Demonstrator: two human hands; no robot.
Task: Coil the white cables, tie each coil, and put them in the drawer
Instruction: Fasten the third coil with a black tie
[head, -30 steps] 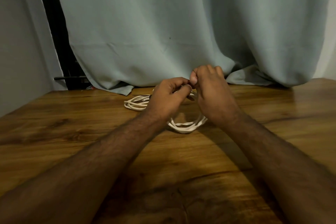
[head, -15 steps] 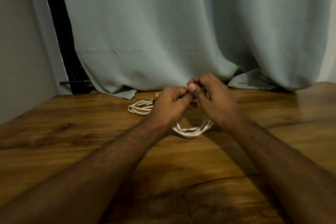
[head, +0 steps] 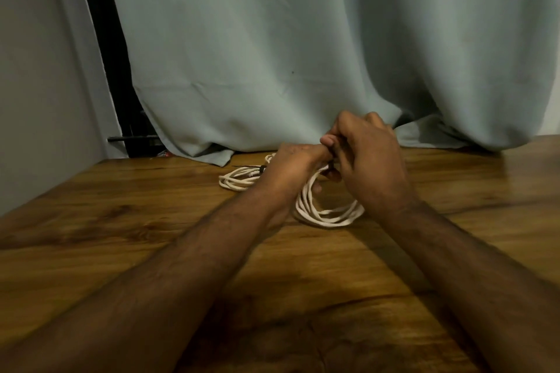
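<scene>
From the head view, the brown wooden desk (head: 121,236) runs from the near edge, out of frame below, to its far edge, where a pale grey-green fabric curtain (head: 272,70) hangs and bunches onto the wood. The left edge meets a grey wall (head: 36,85), and a dark vertical gap (head: 103,54) shows between wall and curtain at the far left corner. Broad bare wood lies to the left and right of the forearms and toward the near edge.

Both hands meet near the middle of the far edge. The left hand (head: 291,169) has its fingers curled, its grip pinching the top of the white coiled cable (head: 327,212), whose lower loops rest on the desk between the wrists. The right hand (head: 369,160) is curled too, fingertips pressed against the left thumb at the same spot; whatever small thing it pinches there is hidden.

A second white coiled cable (head: 239,180), bound by a thin dark tie (head: 257,167), lies flat just left of the left hand, close to the curtain hem.
</scene>
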